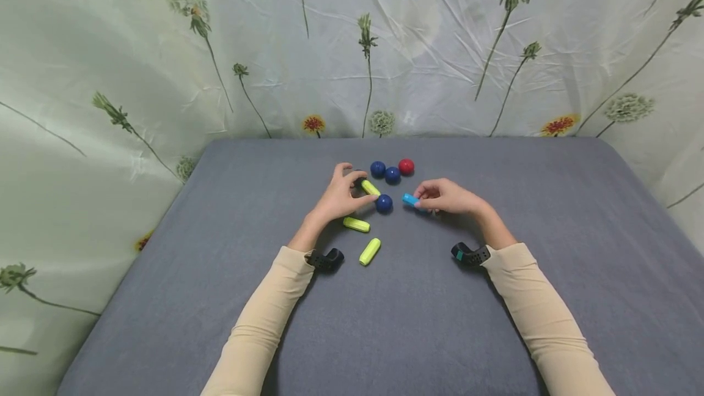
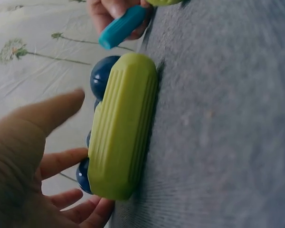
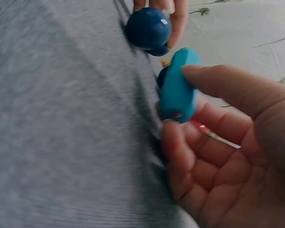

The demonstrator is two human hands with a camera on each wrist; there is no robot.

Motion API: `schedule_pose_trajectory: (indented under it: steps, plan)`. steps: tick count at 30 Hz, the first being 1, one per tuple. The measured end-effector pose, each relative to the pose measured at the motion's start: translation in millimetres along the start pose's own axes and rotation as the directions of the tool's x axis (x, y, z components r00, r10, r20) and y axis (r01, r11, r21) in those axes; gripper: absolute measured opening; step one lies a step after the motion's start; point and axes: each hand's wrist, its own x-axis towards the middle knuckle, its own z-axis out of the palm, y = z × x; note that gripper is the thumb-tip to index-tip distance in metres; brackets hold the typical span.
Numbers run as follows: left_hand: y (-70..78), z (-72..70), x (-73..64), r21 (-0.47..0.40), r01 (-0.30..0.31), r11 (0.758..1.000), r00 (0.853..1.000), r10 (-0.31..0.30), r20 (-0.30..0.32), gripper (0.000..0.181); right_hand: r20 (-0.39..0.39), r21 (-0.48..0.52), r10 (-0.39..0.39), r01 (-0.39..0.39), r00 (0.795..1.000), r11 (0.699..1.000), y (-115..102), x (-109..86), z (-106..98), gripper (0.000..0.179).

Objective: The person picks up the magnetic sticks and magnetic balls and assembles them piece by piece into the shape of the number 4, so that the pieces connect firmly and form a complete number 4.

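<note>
Grey cloth [image 1: 385, 329] spreads beneath my work, and across it my two hands face each other. My left hand [image 1: 337, 196] is spread, thumb and forefinger apart astride a yellow-green plastic-looking stick [image 1: 371, 188]; whether they touch it I cannot tell. With my right hand [image 1: 450, 196] I pinch a light-blue, plastic-looking stick [image 1: 410, 200] near its right end, so the free end points left. Two other yellow-green sticks [image 1: 357, 225] [image 1: 370, 251] lie closer to me. Between the hands sits a glossy dark-blue ball [image 1: 384, 203], and I judge that everything hinges on it: the straddled stick's long axis slants toward it, the near end touching it or almost so, while the light-blue stick aims at it from the right, apart by a clear gap. My left thumb is the nearer to that ball. Just beyond are two more dark-blue balls [image 1: 377, 168] [image 1: 393, 175] and one glossy red ball [image 1: 406, 167].
</note>
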Motion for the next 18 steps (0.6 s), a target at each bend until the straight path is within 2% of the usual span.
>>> schedule_pose_trajectory:
  steps: [4,11,18]
  plan:
    - [6.4,1.2,-2.1,0.05,0.024,0.998,0.999,-0.026,0.035,0.07,-0.073,0.028,-0.014,0.016,0.997,0.999,2.5,3.4,3.8,0.021]
    - [7.4,3.3,-5.5,0.068,0.003,0.998,0.999,-0.006,0.044,0.064,-0.181,0.082,-0.011,0.026,0.983,0.996,8.6,7.1,8.1,0.022]
    - [7.9,3.9,-6.4,0.067,-0.038,0.997,0.998,0.034,0.06,0.065,-0.2,0.058,0.018,-0.006,0.98,0.998,8.8,3.0,9.0,0.029]
